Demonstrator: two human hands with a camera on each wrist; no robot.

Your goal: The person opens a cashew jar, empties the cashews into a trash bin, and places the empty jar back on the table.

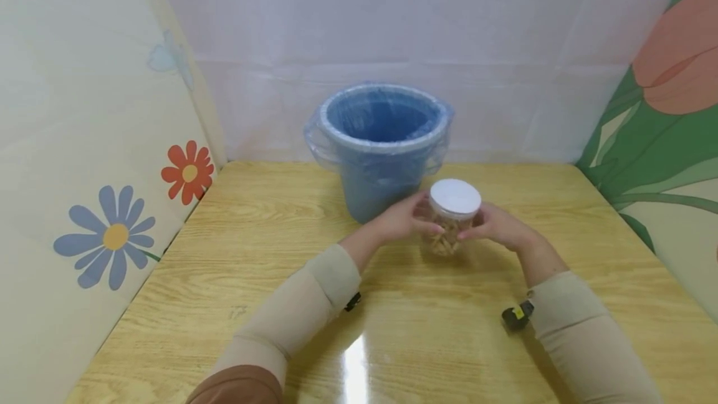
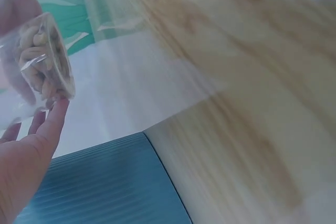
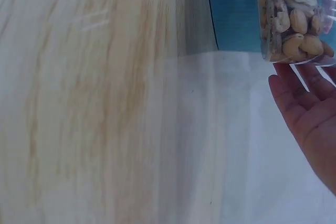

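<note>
Reaching forward over the desk [image 1: 426,323], the left hand [image 1: 399,218] and right hand [image 1: 502,227] turn inward toward each other. Only the head view shows the jar [image 1: 450,224]'s white lid [image 1: 455,196]; the right wrist view reveals whole nuts [image 3: 299,22] inside. Each grip curls fingers and thumb round the jar, held before the blue bucket [image 1: 373,182].

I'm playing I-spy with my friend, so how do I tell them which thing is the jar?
Find the wooden table, then the big blue bucket near its back. Nearer you, slightly right, the left hand and right hand hold the jar. It's see-through, with nuts inside and a white lid, unlike the open blue bucket.
</note>
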